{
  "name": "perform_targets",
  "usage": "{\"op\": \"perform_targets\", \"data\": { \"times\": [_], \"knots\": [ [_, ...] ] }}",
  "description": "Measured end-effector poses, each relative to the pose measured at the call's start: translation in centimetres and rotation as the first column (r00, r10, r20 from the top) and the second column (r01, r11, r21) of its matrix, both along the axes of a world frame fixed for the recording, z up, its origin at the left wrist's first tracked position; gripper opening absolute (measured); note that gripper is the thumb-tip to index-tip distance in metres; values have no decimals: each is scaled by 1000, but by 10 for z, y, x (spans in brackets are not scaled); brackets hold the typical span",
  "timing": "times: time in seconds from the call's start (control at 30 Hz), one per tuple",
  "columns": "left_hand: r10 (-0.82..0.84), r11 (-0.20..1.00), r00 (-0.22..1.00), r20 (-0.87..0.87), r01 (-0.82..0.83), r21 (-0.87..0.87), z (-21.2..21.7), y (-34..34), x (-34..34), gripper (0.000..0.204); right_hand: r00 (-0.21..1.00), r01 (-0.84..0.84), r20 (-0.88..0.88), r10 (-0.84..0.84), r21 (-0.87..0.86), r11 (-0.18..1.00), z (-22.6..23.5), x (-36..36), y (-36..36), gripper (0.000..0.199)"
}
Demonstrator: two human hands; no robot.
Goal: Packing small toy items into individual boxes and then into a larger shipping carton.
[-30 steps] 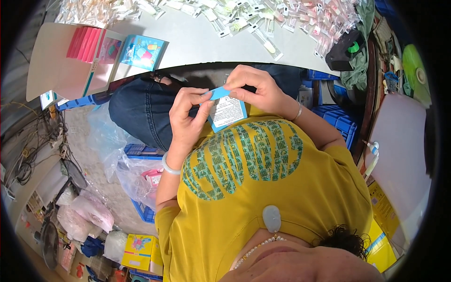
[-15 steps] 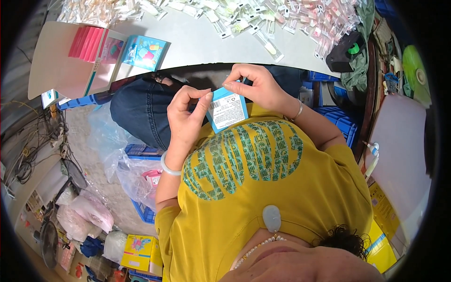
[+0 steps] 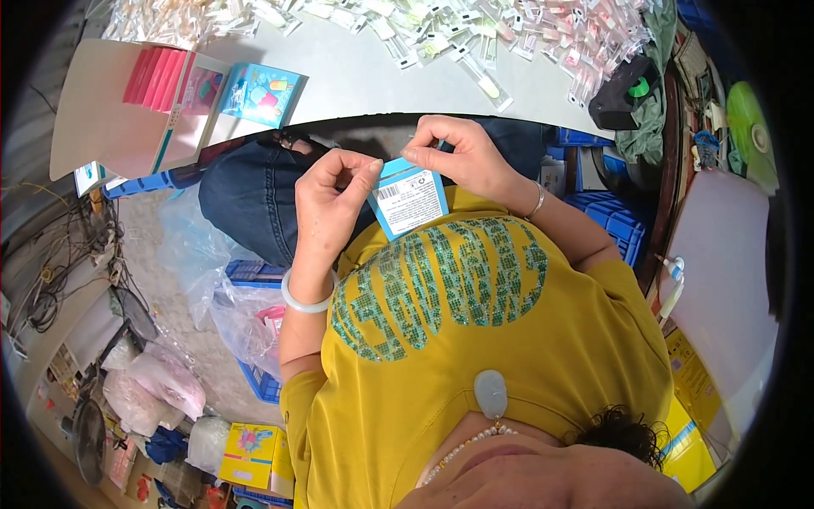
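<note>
Gripping a flat packet (image 3: 411,206) by its upper edge, the two bare hands worked above the lap, in the gap between the table (image 3: 356,76) and the yellow shirt (image 3: 577,322). The packet was blue-bordered, with a white printed panel turned up toward the wearer. The left hand (image 3: 331,191) met the upper left corner with thumb and forefinger closed narrowly on it. The right hand (image 3: 466,157) pinched the upper right portion in the same way and hid that corner; how much material lay between its fingertips could not be told. The lower end hung free in front of the shirt; whether it touched the cloth could not be judged.

Good handling at this stage, as judged from the posture, rested on three points. First, the two pinches were best set at matching depth on the upper strip, so that the edge lay straight and any pull spread evenly across it. Second, the fingertips belonged close to the rim, leaving the white panel uncreased. Third, force was best small and balanced: a stronger tug on one side would have skewed the edge or freed a corner, and a packet lost over the trousers (image 3: 250,199) could have slid toward the floor. On the table, a similar blue packet (image 3: 263,93) stood beside an open carton (image 3: 97,106) of pink packets (image 3: 153,78), and many small clear-wrapped pieces (image 3: 593,34) lay heaped well apart from both hands.
</note>
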State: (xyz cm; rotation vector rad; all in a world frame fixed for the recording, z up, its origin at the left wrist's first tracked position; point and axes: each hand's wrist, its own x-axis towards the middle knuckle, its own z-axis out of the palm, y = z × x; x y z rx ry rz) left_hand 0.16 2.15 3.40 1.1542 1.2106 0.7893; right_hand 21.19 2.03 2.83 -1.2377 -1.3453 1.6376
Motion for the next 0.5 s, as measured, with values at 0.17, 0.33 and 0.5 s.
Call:
{"op": "perform_targets", "data": {
  "times": [0.17,0.33,0.5],
  "knots": [
    [-70,984,987,-143,92,153,-1,-5,-6,13,995,-46,96,29,171,984,-9,4,-2,10],
    [-83,957,994,-77,101,271,2,-17,-8,21,979,-143,189,75,380,914,1,12,-1,12],
    [-46,976,993,-113,68,205,-1,-27,-9,25,953,-234,285,106,465,854,-2,17,-4,22]
  ]
}}
